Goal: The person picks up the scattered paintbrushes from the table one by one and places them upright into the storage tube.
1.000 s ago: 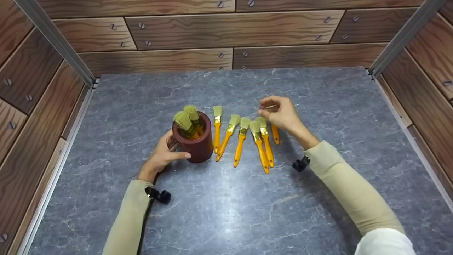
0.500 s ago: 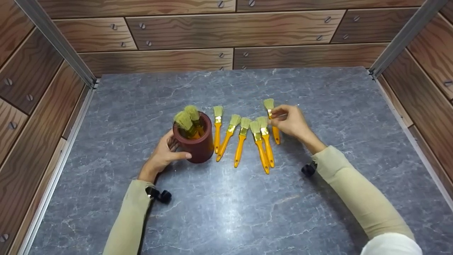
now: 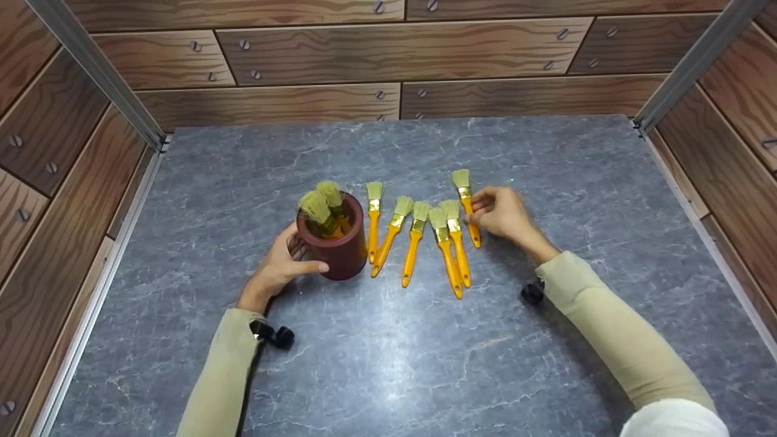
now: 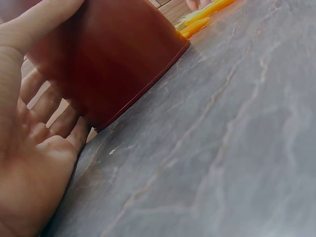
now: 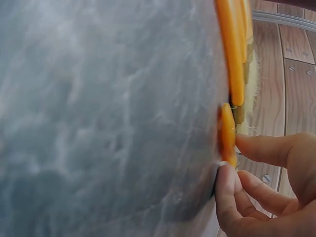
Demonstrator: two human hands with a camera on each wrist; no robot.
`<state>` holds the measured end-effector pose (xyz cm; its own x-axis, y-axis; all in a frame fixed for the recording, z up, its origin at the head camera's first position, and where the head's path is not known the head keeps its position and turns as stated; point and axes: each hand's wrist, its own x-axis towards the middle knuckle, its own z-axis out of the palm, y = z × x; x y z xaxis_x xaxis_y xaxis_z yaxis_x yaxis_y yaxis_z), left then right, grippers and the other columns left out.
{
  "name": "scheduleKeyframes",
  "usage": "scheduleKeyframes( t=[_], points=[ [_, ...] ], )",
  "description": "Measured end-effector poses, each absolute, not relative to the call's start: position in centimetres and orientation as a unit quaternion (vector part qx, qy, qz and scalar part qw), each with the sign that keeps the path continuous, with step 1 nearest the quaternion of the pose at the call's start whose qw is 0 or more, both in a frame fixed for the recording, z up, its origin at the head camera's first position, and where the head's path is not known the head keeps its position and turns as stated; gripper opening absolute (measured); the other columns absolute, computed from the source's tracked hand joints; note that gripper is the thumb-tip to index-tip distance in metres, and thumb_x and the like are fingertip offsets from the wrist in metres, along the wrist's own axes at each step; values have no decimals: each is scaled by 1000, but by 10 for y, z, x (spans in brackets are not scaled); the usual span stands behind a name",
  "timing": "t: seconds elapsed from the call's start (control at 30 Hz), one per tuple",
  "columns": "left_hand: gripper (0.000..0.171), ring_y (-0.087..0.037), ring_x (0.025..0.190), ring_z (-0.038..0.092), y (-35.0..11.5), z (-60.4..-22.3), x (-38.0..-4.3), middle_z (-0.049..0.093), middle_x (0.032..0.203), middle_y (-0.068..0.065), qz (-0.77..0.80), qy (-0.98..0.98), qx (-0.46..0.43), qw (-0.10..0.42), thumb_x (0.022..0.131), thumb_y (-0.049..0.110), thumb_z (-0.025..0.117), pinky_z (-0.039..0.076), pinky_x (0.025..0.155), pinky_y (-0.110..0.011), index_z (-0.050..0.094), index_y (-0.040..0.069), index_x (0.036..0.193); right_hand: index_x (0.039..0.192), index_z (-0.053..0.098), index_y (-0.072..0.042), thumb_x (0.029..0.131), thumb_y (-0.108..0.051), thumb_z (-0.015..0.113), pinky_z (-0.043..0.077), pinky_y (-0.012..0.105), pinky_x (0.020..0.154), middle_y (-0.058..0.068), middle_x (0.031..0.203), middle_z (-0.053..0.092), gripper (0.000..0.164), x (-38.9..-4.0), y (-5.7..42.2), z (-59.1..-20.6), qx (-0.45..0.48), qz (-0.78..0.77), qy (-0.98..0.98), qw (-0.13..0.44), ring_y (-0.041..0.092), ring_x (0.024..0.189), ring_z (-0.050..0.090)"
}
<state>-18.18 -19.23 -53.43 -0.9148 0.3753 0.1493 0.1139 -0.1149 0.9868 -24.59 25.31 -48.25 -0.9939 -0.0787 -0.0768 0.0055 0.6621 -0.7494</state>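
Observation:
My left hand [image 3: 279,264] holds a dark red cylindrical cup [image 3: 343,258] by its left side, thumb across the front and fingers behind. Two paintbrushes [image 3: 322,203] stand in the cup, bristles up and leaning left. With thumb and fingertips, my right hand [image 3: 504,212] pinches the orange handle of the rightmost paintbrush [image 3: 461,179], which lies on the table with bristles pointing away. In the right wrist view the thumb and fingers meet at either side of that handle [image 5: 227,133].
Between the cup and my right hand lie several more paintbrushes [image 3: 414,246] in a loose fan, two of them side by side touching. The grey marbled table [image 3: 388,364] is bounded by wood-patterned walls [image 3: 400,51] at the back and sides, with metal posts [image 3: 686,67] at the corners.
My right hand has moved right and toward me, from above the bristles of the rightmost paintbrush down to its handle, and its fingers now close there. Left hand and cup stay put.

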Motion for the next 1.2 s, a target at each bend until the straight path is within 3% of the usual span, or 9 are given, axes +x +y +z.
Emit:
scheduleKeyframes(
  t=[0.4, 0.7, 0.97, 1.2],
  points=[
    [95, -23, 147, 53, -195, -534, -181, 58, 156, -11, 727, 657, 177, 95, 79, -5, 91, 42, 126, -33, 46, 11, 162, 113, 78, 2, 85, -15, 89, 54, 15, 62, 15, 100, 79, 34, -249, 254, -482, 5, -392, 917, 73, 9, 76, 67],
    [93, -23, 144, 56, -196, -535, -182, 61, 152, -12, 726, 658, 179, 88, 78, -7, 91, 44, 124, -33, 49, 9, 159, 115, 78, 3, 87, -15, 85, 54, 17, 61, 9, 94, 79, 34, -251, 255, -485, 27, -427, 899, 97, 7, 74, 67],
    [92, -25, 144, 56, -192, -536, -182, 62, 151, -12, 725, 660, 176, 92, 78, -1, 93, 44, 124, -34, 50, 9, 158, 121, 72, 11, 90, -6, 82, 60, 15, 68, -1, 87, 75, 37, -252, 266, -484, 37, -495, 858, 134, 3, 76, 69],
    [93, -24, 147, 53, -194, -534, -182, 59, 154, -12, 725, 658, 179, 96, 79, -3, 93, 41, 126, -34, 48, 10, 160, 131, 67, 12, 94, -7, 80, 63, 18, 76, -3, 95, 74, 43, -249, 268, -473, 38, -539, 829, 147, 3, 82, 70]
  ],
)
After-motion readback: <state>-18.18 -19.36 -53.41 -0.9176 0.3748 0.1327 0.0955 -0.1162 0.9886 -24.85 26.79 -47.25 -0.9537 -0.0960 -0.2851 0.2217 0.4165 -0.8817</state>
